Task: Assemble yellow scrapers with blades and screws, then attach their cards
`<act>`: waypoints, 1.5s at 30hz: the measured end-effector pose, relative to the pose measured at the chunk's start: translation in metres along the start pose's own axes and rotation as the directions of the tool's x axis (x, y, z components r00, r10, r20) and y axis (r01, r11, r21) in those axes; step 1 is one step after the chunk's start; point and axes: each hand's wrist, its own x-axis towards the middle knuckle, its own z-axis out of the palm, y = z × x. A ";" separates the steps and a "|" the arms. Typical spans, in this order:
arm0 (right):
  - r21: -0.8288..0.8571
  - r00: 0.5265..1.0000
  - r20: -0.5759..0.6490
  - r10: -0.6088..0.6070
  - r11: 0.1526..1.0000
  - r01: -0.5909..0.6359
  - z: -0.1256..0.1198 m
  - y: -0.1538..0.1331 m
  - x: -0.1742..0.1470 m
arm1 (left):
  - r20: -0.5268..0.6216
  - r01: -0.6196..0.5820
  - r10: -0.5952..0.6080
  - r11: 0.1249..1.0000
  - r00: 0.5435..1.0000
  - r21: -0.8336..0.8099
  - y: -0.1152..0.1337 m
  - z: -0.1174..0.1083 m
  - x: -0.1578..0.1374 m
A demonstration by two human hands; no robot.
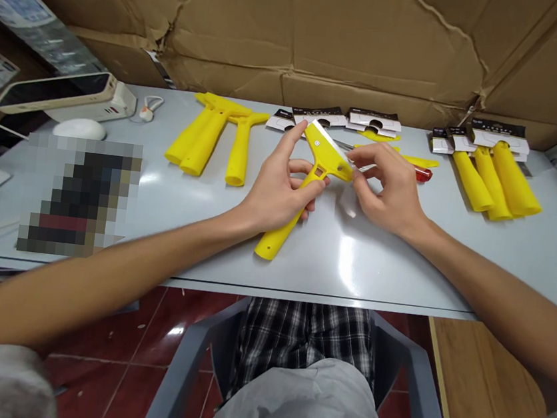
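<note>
A yellow scraper [280, 236] with a pale blade strip along its head lies tilted across my left hand [278, 192]. That hand is closed round the neck, thumb on the front, index finger reaching to the upper left corner of the head. My right hand [394, 192] pinches the right end of the head with thumb and fingertips; whatever small part may be between them is hidden. Just beyond my right hand lies a screwdriver with a red handle [422, 174], partly covered by the hand. Flat yellow pieces [419, 161] are beside it.
Several yellow scraper handles [237, 157] lie at the back left. At the back right, more yellow scrapers [515, 182] sit with black-and-white cards [500, 137]. Further cards [374, 120] lie at the back middle. A phone [57, 93] rests on a white box at left, near a white mouse [80, 129].
</note>
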 end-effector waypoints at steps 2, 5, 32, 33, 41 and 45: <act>0.005 0.999 0.015 -0.032 0.999 0.032 0.000 0.001 0.000 | 0.003 -0.007 0.007 1.000 1.000 -0.011 -0.001 0.000 0.000; -0.002 0.996 0.022 -0.084 0.996 0.084 0.001 0.003 -0.001 | 0.004 -0.019 0.019 1.000 1.000 -0.015 -0.002 -0.001 0.001; -0.129 0.998 0.023 -0.056 0.990 0.058 -0.015 0.015 0.005 | 0.057 0.023 -0.024 0.999 0.998 0.023 0.004 -0.008 0.003; -0.144 0.999 0.001 -0.037 0.989 0.036 -0.020 0.018 0.007 | 0.062 0.025 -0.027 0.999 0.998 0.039 0.004 -0.010 0.004; -0.284 0.996 -0.083 0.007 0.958 -0.031 -0.049 0.063 0.017 | 0.076 -0.038 0.019 0.966 0.997 0.257 0.006 -0.026 0.018; -0.337 0.996 -0.076 0.051 0.939 -0.073 -0.057 0.079 0.017 | 0.014 -0.097 0.100 0.921 0.995 0.377 0.007 -0.032 0.023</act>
